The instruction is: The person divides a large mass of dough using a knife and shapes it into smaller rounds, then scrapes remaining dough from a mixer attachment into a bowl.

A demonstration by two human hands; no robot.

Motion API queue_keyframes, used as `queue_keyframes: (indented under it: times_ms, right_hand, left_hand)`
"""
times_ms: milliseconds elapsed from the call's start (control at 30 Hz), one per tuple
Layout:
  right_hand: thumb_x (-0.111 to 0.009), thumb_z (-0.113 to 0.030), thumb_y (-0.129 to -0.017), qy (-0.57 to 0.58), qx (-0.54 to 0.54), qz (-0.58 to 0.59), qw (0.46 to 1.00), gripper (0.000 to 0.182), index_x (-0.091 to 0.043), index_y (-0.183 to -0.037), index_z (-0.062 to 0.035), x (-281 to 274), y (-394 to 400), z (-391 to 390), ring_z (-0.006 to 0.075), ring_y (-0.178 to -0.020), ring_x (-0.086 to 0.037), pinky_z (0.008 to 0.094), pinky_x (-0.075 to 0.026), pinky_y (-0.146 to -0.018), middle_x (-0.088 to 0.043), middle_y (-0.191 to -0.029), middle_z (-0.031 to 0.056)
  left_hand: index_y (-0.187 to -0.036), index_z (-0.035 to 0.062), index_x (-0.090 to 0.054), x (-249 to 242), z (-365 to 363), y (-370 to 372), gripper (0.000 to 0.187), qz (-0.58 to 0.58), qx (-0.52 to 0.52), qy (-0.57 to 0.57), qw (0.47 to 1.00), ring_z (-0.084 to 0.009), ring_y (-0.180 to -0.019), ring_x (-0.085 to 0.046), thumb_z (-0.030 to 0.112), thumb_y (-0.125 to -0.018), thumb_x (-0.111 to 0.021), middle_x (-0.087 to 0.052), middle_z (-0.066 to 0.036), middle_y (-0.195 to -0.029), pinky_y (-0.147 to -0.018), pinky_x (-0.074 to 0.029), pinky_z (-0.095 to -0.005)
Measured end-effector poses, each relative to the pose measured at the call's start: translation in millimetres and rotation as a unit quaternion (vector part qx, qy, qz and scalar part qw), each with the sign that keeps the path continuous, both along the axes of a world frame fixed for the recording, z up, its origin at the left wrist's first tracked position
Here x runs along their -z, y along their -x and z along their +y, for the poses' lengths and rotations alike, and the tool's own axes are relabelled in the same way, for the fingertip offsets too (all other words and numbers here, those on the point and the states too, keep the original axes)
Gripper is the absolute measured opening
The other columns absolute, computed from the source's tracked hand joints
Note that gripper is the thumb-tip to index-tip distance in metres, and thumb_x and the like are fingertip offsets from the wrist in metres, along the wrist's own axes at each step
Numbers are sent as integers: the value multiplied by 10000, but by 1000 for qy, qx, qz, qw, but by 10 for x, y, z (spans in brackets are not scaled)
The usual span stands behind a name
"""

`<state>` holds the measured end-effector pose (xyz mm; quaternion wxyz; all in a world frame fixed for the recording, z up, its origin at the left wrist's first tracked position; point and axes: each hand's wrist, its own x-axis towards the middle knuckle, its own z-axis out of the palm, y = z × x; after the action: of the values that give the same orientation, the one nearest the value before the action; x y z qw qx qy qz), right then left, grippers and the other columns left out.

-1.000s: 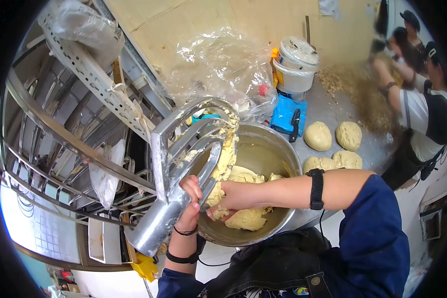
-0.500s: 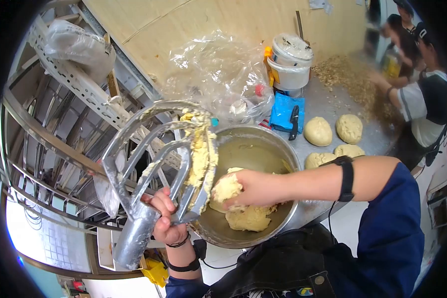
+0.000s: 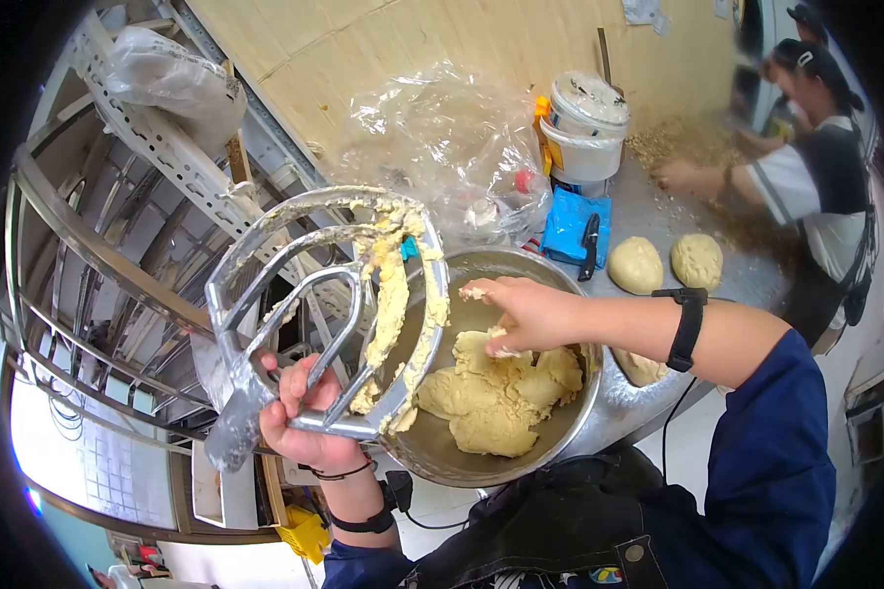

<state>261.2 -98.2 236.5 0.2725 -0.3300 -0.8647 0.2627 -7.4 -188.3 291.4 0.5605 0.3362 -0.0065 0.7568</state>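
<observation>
My left hand (image 3: pixel 309 412) grips a large metal mixer paddle (image 3: pixel 339 427) near its shaft, and pale yellow dough (image 3: pixel 391 304) clings to the paddle's bars. The paddle is held up over the left side of a steel bowl (image 3: pixel 587 393). Inside the bowl lies a lumpy mass of dough (image 3: pixel 496 393). Just above this mass is my right hand (image 3: pixel 525 314), its fingers apart and smeared with bits of dough.
Dough balls (image 3: pixel 635 265) rest on the metal table (image 3: pixel 658 211). Behind the bowl are a blue packet (image 3: pixel 565 224), a black knife (image 3: pixel 589 245), white tubs (image 3: pixel 584 128) and clear plastic (image 3: pixel 442 147). Metal racks (image 3: pixel 118 275) stand left; a co-worker (image 3: pixel 805 177) works at right.
My right hand has let go of the dough lump and opened, and more dough now shows in the bowl. The paddle has turned slightly, its shaft end rising. The co-worker's arm has moved left.
</observation>
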Motion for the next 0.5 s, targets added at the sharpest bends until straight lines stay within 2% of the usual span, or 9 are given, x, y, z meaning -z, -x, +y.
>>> queue_keyframes:
  times_ms: [100, 133, 200, 233, 300, 333, 400, 433, 500]
  right_hand:
    - [-659, -307, -756, 117, 3, -8, 993, 664, -339, -1286, -66, 84, 97, 34, 323, -1046, -507, 357, -426, -862, -512, -1098, 207]
    - [-659, -307, -756, 115, 2, -9, 993, 664, -339, -1286, -66, 75, 131, 0, 323, -1046, -507, 357, -426, -862, -512, -1098, 207]
    - [-666, -307, -760, 316, -94, 51, 943, 666, -340, -1284, -55, 38, 225, -136, 268, -1056, -506, 345, -418, -875, -496, -1140, 173]
    - [-666, -307, -760, 315, -95, 52, 943, 666, -340, -1284, -55, 13, 282, -247, 268, -1056, -506, 345, -418, -875, -496, -1140, 173]
    - [-668, -261, -766, 359, -55, 186, 913, 617, -376, -1266, -49, -24, 394, -444, 221, -1030, -519, 342, -417, -883, -499, -1155, 130]
    - [-668, -261, -766, 359, -54, 187, 913, 617, -376, -1266, -49, -27, 439, -452, 221, -1030, -519, 342, -417, -883, -499, -1155, 130]
    - [-677, -223, -764, 451, -139, 294, 831, 657, -332, -1304, -81, -27, 545, -449, 216, -1046, -517, 337, -412, -903, -473, -1206, 113]
    - [-677, -223, -764, 450, -137, 298, 831, 657, -332, -1304, -81, -33, 601, -445, 216, -1046, -517, 337, -412, -903, -473, -1206, 113]
    - [-711, -245, -736, 521, -194, 351, 753, 815, -200, -1356, -107, -58, 708, -427, 232, -1168, -424, 309, -400, -924, -413, -1266, 124]
  left_hand:
    - [-1046, -2, -420, -58, 51, -54, 378, -58, -4, 64, 996, -148, -720, -469, 48, -691, -539, -397, 2, -562, -990, -314, -372]
    - [-1026, -15, -444, -88, 58, -91, 341, -67, 20, 61, 996, -157, -745, -475, 50, -705, -541, -403, -2, -565, -986, -319, -370]
    - [-1027, -13, -445, -77, 89, -112, 330, -62, 16, 60, 996, -164, -758, -479, 49, -716, -537, -407, -8, -576, -980, -324, -373]
    - [-1028, -11, -446, -76, 104, -127, 319, -57, 14, 61, 996, -171, -771, -483, 49, -726, -533, -412, -14, -587, -973, -329, -377]
    - [-1012, -5, -458, -89, 134, -205, 283, -45, -4, 63, 997, -187, -790, -495, 47, -741, -520, -430, -33, -630, -951, -344, -378]
    - [-1006, -2, -462, -95, 152, -249, 275, -17, -55, 91, 994, -193, -806, -501, 50, -743, -521, -435, -39, -652, -953, -344, -378]
    - [-982, 5, -472, -88, 185, -335, 253, 18, -117, 124, 985, -211, -860, -517, 68, -745, -533, -444, -48, -685, -982, -327, -386]
    - [-982, 5, -472, -64, 204, -338, 253, 22, -114, 124, 985, -211, -860, -517, 68, -745, -533, -444, -48, -685, -982, -327, -386]
    - [-1056, 13, -438, 30, 236, -302, 312, 36, -75, 77, 994, -254, -946, -519, 101, -775, -539, -516, -67, -730, -982, -320, -419]
